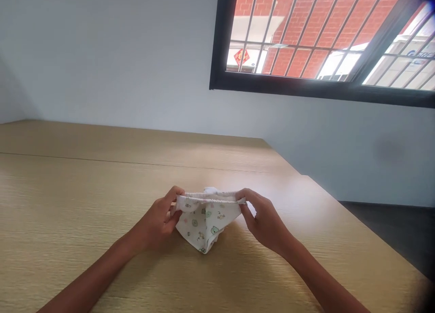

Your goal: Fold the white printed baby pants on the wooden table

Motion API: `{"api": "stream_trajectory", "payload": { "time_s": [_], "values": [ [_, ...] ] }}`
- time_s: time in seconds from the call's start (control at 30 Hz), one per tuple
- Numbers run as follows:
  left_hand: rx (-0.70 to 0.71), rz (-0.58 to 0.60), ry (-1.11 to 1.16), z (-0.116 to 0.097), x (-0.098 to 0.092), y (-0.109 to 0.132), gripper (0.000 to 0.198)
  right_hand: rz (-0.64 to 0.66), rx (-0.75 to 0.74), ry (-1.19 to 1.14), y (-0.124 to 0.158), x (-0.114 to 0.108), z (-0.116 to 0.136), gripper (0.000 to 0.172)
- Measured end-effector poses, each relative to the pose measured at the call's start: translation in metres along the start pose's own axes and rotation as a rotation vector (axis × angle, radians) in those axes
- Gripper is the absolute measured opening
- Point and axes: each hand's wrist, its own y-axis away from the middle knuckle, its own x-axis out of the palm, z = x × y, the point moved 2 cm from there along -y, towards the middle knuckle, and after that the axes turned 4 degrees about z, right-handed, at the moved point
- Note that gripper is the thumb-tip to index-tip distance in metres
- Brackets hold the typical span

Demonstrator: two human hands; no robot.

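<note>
I see my left hand (159,222) and right hand (263,220) pinching the two ends of the little printed underpants (204,220). The waistband runs side to side between them, just above the table (68,204).

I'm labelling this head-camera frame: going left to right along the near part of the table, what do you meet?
Left hand → small printed garment held stretched between both hands above the wooden table → right hand.

Bright daylight from window (322,41) (corners darkened, edges warped).
</note>
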Motion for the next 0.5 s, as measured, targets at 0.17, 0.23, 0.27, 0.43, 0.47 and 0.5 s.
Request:
{"api": "stream_trajectory", "payload": {
  "time_s": [0.17,0.23,0.27,0.43,0.47,0.5],
  "values": [
    [0.042,0.014,-0.028,0.008,0.009,-0.002,0.006,-0.044,0.059,-0.001,0.002,0.004,-0.002,0.017],
    [0.053,-0.017,0.077,0.007,0.011,-0.002,0.006,-0.111,0.084,-0.085,0.001,0.004,0.001,0.014],
    [0.062,-0.026,0.173,0.005,0.012,-0.002,0.007,-0.156,0.101,-0.173,0.001,0.004,0.003,0.013],
    [0.045,-0.033,0.700,-0.010,0.005,-0.003,0.037,-0.127,0.284,-0.889,-0.004,-0.004,0.011,0.035],
    [0.037,-0.028,0.742,-0.011,0.003,-0.001,0.047,-0.083,0.315,-1.000,-0.003,-0.006,0.012,0.041],
    [0.036,-0.026,0.699,-0.011,0.000,0.003,0.052,-0.040,0.335,-1.088,-0.001,-0.007,0.013,0.047]
  ]
}}
